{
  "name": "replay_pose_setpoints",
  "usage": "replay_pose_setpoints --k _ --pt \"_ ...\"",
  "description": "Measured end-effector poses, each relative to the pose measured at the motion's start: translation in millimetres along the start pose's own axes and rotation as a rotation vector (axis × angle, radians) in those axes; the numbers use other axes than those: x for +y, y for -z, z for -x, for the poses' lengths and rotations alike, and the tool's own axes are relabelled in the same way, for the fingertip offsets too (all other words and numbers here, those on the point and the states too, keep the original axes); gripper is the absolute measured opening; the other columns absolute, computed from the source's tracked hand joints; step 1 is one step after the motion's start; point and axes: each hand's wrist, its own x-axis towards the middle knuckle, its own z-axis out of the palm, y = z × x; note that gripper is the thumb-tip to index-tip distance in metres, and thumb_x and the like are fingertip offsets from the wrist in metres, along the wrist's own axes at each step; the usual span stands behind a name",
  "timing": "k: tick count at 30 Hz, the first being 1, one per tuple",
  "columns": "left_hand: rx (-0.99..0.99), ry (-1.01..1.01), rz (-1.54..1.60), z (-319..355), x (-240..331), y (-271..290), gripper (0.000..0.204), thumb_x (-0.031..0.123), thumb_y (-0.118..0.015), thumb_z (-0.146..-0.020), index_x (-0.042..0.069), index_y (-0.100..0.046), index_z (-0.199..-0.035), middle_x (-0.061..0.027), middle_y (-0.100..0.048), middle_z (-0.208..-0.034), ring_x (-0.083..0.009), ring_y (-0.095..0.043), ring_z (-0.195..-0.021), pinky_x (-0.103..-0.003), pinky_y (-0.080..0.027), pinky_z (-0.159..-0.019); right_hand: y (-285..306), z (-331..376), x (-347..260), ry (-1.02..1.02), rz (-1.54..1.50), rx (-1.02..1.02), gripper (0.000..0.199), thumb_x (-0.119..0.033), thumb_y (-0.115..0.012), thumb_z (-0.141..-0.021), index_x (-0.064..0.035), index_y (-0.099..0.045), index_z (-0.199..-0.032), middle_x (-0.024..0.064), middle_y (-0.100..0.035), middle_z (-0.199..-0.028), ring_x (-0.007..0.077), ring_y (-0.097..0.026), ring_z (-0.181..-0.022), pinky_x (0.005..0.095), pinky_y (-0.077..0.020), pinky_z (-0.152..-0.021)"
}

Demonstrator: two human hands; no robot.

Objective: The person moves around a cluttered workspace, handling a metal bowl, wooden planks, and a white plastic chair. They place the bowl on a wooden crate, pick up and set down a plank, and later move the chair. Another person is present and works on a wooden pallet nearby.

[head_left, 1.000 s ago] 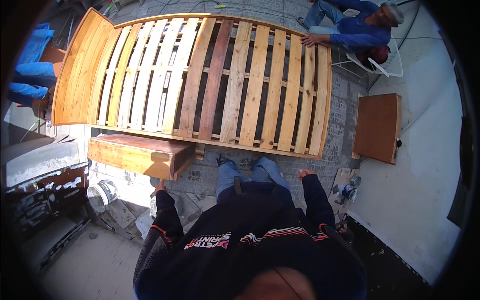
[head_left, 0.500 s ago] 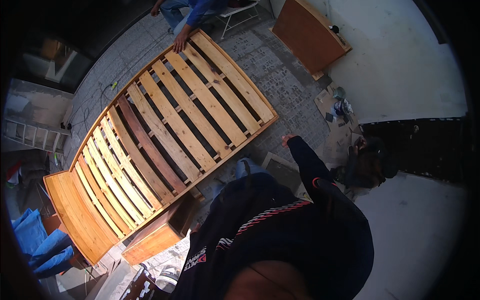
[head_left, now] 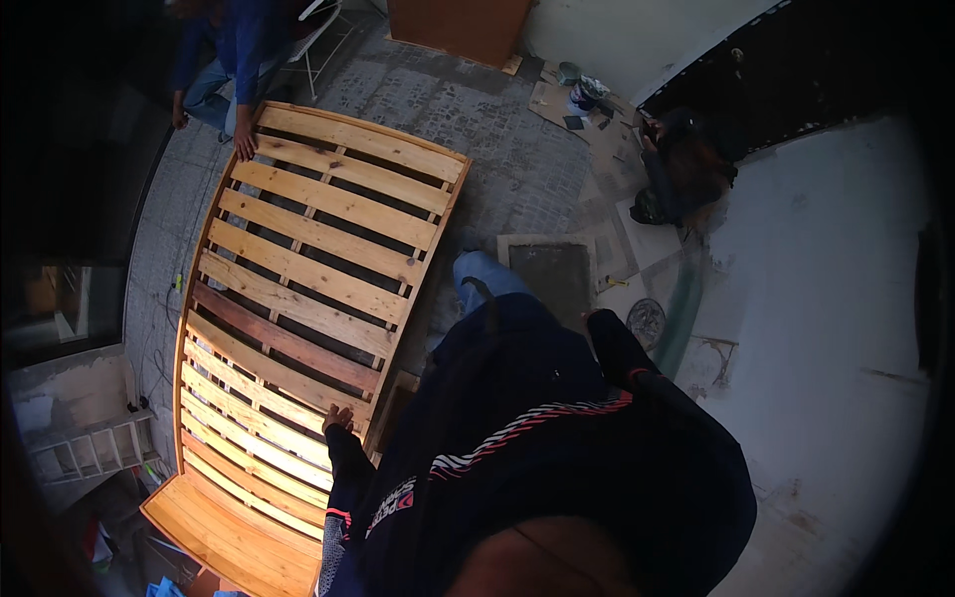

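1. A large slatted wooden bed frame (head_left: 308, 298) lies flat on the grey paved ground (head_left: 517, 169), running from the upper middle of the view down to the lower left, where its solid orange-brown end board (head_left: 224, 537) sits.
2. The left hand (head_left: 337, 418) rests on the near side rail of the frame, fingers bent over a slat edge; whether it grips or only leans there cannot be told.
3. The right hand is hidden past the end of the dark sleeve (head_left: 612, 343), so its state cannot be told.
4. At the far end, another person in blue (head_left: 234, 60) presses a hand (head_left: 244, 149) on the frame's corner.
5. A brown wooden panel (head_left: 458, 25) stands near the wall, with paint tins (head_left: 582, 90) and cardboard scraps (head_left: 557, 99) just beside it.
6. A white ladder (head_left: 85, 448) lies left of the frame.
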Motion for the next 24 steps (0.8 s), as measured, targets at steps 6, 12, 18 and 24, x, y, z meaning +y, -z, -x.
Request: replay_pose_setpoints --k 6,12,18,24 --pt "-0.157 -0.021 -0.067 -5 -8 -89 0.035 0.034 -0.049 -0.086 0.006 -0.048 -0.107 -0.0103 -0.063 -0.092 -0.0215 -0.062 -0.073 -0.036 -0.041 -0.063 -10 7 23 -0.024 -0.029 -0.122 0.051 -0.054 -0.041 -0.082 -0.0099 -0.066 -0.083 0.0076 -0.064 -0.078 0.024 -0.06 -0.077 0.0395 -0.0448 -0.073" --pt "-0.256 -0.049 -0.277 -1 -21 -153 0.034 0.036 -0.051 -0.082 0.009 -0.053 -0.102 -0.0128 -0.062 -0.092 -0.0244 -0.061 -0.076 -0.038 -0.044 -0.064 87 -16 -11 0.103 0.035 -0.076 0.053 -0.054 -0.04 -0.082 -0.0084 -0.066 -0.081 0.0076 -0.064 -0.077 0.0249 -0.06 -0.077 0.0389 -0.0447 -0.074" --pt "-0.23 -0.132 -0.785 6 -30 -183 0.036 0.039 -0.052 -0.079 0.011 -0.057 -0.1 -0.0126 -0.062 -0.095 -0.0247 -0.06 -0.082 -0.038 -0.045 -0.069 210 -123 -35 0.316 -0.232 0.076 0.047 -0.05 -0.045 -0.081 -0.0082 -0.064 -0.071 0.0054 -0.062 -0.066 0.0248 -0.059 -0.066 0.0373 -0.0455 -0.066" --pt "-0.167 -0.157 -1.092 33 9 -336 0.039 0.043 -0.053 -0.075 0.012 -0.06 -0.099 -0.0123 -0.061 -0.097 -0.0249 -0.059 -0.088 -0.038 -0.045 -0.075 355 -319 -60 0.572 -0.322 0.283 0.026 -0.033 -0.056 -0.081 -0.0083 -0.057 -0.072 0.0086 -0.059 -0.066 0.0233 -0.057 -0.059 0.0389 -0.044 -0.051"
